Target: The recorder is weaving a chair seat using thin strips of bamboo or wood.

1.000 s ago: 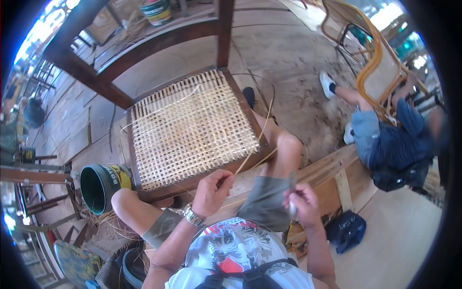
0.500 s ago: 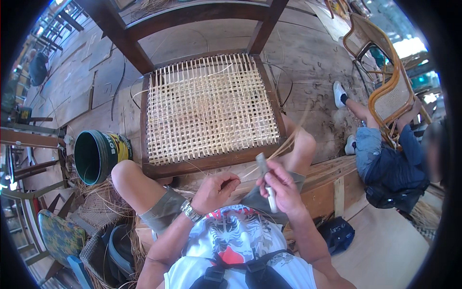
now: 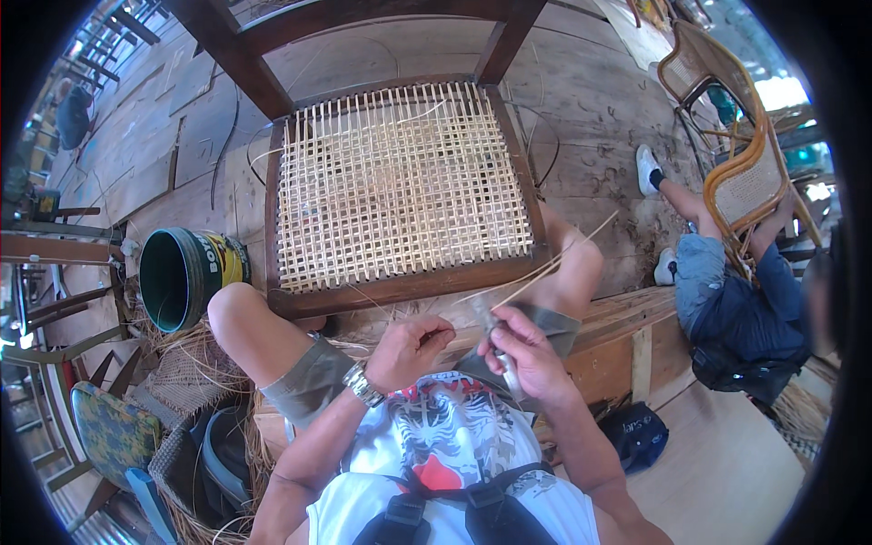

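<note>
A wooden chair seat frame (image 3: pixel 400 292) stands before me, woven across with pale cane strips (image 3: pixel 400 191) in an open grid. My right hand (image 3: pixel 530 363) is closed round a knife (image 3: pixel 510 374) with a whitish handle; its blade end is blurred. Thin loose cane strands (image 3: pixel 554 262) rise from between that hand's fingers and slant up over my right knee. Left of it, my left hand (image 3: pixel 411 352), with a metal watch at the wrist, is closed in a pinch. What its fingertips hold, if anything, is too small to make out. Both hands are just below the seat's near edge.
A dark green bucket (image 3: pixel 173 277) stands left of the seat, above a heap of cane scraps. At right another person (image 3: pixel 736 309) sits beside a curved rattan chair (image 3: pixel 740 186). A dark blue cap (image 3: pixel 634 436) lies beside my right arm.
The loose strands swing lower and reach farther right, and the knife tilts and blurs. A strand that ran between my hands no longer reaches the left one. The view shifts slightly.
</note>
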Demonstrator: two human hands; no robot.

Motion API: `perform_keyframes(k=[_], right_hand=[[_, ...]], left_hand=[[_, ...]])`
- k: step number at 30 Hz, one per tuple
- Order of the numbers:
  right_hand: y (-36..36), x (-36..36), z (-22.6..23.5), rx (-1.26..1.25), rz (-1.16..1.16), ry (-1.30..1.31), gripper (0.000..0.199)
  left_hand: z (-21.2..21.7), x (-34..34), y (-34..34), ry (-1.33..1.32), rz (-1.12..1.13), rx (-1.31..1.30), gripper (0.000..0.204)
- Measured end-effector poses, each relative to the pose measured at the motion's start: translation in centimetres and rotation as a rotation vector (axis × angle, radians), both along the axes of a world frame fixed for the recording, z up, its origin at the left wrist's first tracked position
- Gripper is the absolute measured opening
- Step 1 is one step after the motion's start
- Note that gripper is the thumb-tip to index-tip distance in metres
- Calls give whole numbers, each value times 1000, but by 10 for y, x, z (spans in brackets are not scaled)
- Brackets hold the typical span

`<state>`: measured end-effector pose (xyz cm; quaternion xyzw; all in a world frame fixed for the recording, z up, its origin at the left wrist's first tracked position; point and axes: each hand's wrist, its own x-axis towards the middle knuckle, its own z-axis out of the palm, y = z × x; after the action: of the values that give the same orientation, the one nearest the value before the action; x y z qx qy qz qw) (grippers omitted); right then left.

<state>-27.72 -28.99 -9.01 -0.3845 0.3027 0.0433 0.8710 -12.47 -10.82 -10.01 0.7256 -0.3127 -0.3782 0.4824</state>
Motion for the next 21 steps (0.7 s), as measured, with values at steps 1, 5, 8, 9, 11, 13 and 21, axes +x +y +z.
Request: perform_keyframes(k=[1,5,8,9,11,13,21], right_hand=[[4,2,4,11,59,14,37],[11,3,5,-25,70,40,37],[10,1,4,-89,86,121,35],[10,1,5,-88,85,123,35],[9,0,6,-131,101,127,33],[9,-4,4,-126,36,116,33],[-32,-22,11,-103,-114,133,30]], left_hand=[[0,-1,-3,-19,9,-47,17],[5,-3,-8,-18,29,-36,17],[11,-5,-6,-8,6,13,19],[11,-7,-5,-69,5,4,18],[9,-12,-3,-128,3,-4,18],[4,-17,0,-222,61,-88,18],[28,-18,47,-214,-41,-72,10]])
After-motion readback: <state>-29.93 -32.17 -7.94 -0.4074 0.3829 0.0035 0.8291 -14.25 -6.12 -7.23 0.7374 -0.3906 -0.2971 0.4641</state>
